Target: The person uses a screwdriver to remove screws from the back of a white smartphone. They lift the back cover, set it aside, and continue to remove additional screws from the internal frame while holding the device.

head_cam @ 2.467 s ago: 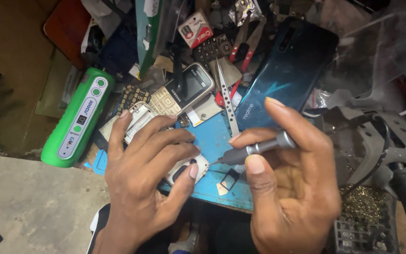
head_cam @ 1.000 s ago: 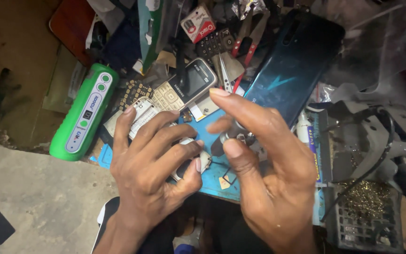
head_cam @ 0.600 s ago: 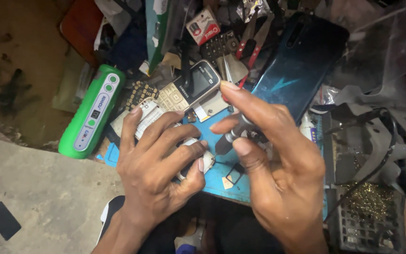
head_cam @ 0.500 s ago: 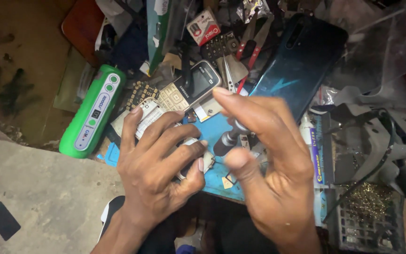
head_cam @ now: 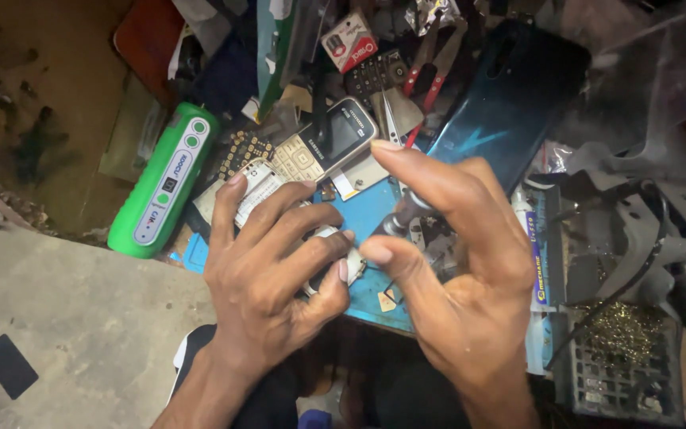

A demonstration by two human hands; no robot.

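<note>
I am looking down at the blue work mat [head_cam: 363, 210], which serves as my landmark. My left hand [head_cam: 275, 274] is pressing down on a small white phone part [head_cam: 335, 254] at the mat's near edge; the fingers are curled over it and closed, so only slivers of its pale casing and a metallic rim are showing between them. My right hand [head_cam: 454, 270] is pinching a metal screwdriver [head_cam: 402, 214] between thumb and forefinger, fully closed on its knurled grey shaft; its tip is hidden, pointing toward the part. A keypad phone [head_cam: 327, 143] is lying just beyond the mat, a dark smartphone [head_cam: 502, 103] beyond its right corner, and a green device [head_cam: 164, 179] well left of it.
</note>
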